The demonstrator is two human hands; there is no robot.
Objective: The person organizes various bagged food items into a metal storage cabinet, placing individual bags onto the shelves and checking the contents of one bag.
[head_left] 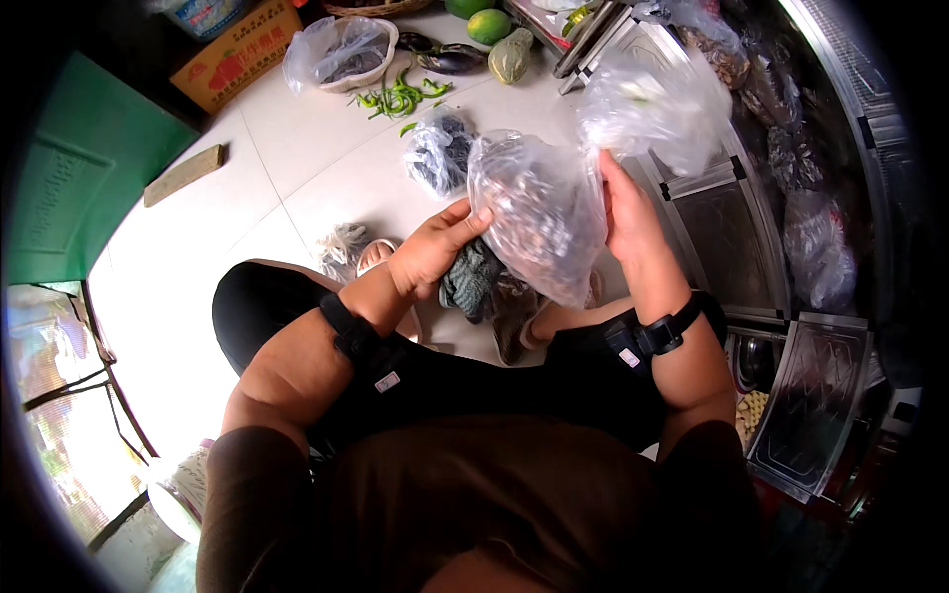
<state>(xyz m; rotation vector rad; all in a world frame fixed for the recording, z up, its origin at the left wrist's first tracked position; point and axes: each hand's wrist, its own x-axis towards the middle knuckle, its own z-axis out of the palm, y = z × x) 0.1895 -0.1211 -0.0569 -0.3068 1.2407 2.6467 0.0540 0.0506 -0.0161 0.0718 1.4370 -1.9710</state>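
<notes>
Between my hands, above the floor in front of my knees, hangs a clear plastic bag [542, 212] of small brownish, pinkish pieces too blurred to name. My left hand [435, 249] grips its left side, with the thumb on the plastic. At its upper right, my right hand [629, 210] is closed on the bag, its fingertips partly hidden by plastic. More whitish clear plastic [657, 114] billows beyond the right hand; I cannot tell whether it is the same bag. A grey-green cloth-like bundle [472, 281] shows below the left hand. A bag of dark contents [440, 148] lies just beyond.
Green peppers [397, 99], eggplants [453, 59] and a pale green gourd [510, 56] lie on the tiled floor ahead. Left of them stand a bag-lined basket [346, 54] and a cardboard box [237, 54]. A wooden block [185, 175] lies at left. Metal-framed drawers [727, 227] line the right.
</notes>
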